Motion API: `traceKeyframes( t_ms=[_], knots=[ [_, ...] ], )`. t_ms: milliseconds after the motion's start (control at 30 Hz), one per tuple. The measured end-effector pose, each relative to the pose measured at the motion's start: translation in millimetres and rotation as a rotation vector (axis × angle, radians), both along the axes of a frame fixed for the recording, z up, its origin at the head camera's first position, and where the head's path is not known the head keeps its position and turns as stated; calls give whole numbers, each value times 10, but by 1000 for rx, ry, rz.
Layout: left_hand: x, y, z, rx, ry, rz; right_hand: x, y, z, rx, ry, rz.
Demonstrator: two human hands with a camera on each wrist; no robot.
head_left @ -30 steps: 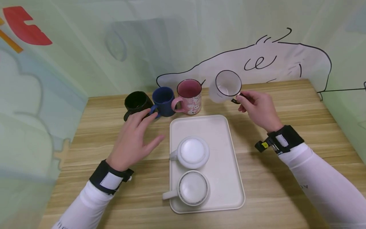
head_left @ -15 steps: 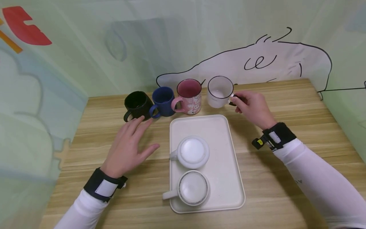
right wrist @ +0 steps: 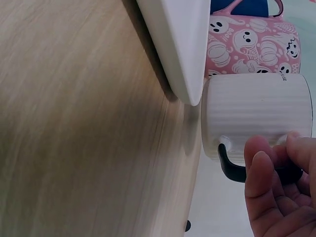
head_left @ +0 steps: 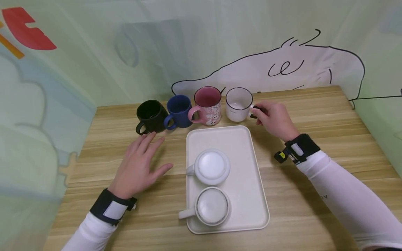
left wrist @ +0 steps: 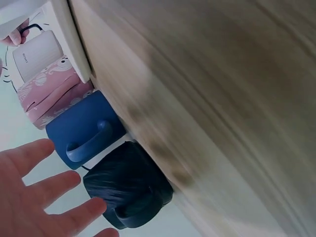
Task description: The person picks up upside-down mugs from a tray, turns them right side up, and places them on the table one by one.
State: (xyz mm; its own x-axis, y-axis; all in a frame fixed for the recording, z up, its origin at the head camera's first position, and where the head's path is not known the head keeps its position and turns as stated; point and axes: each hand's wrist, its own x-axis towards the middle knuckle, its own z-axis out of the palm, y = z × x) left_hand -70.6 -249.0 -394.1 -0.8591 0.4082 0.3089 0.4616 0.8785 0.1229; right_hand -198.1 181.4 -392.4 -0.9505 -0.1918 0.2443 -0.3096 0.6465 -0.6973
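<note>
My right hand (head_left: 274,118) pinches the black handle (right wrist: 236,172) of a white mug (head_left: 238,104) with a dark rim. The mug stands upright on the table at the right end of a row. To its left come a pink mug (head_left: 209,108) with ghost and pumpkin pictures, a blue mug (head_left: 179,111) and a black mug (head_left: 152,116). My left hand (head_left: 135,167) hovers over the table in front of the black mug, fingers spread and holding nothing. In the left wrist view, its fingers (left wrist: 59,187) show beside the blue and black mugs.
In front of the row lies a white tray (head_left: 245,195). On it two white mugs sit upside down, a farther mug (head_left: 211,166) and a nearer mug (head_left: 213,206), handles pointing left. A printed cloth wall (head_left: 150,52) rises behind the wooden table (head_left: 333,139).
The white mug, tilted and raised a second ago, has come down and left to stand beside the pink mug, still in my right hand. My left hand has drawn back slightly toward me.
</note>
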Motion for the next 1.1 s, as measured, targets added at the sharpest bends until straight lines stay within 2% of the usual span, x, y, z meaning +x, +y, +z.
traceKeyframes(
  t_ms=[267, 633, 1100],
  knots=[
    [44, -42, -61, -44, -53, 41, -13, -15, -21, 9, -26, -3],
    [107, -72, -120, -31, -113, 72, -40, -29, -64, -11, -77, -5],
    [136, -89, -159, -40, -131, 83, -49, -20, -84, -12, -103, 2]
  ],
)
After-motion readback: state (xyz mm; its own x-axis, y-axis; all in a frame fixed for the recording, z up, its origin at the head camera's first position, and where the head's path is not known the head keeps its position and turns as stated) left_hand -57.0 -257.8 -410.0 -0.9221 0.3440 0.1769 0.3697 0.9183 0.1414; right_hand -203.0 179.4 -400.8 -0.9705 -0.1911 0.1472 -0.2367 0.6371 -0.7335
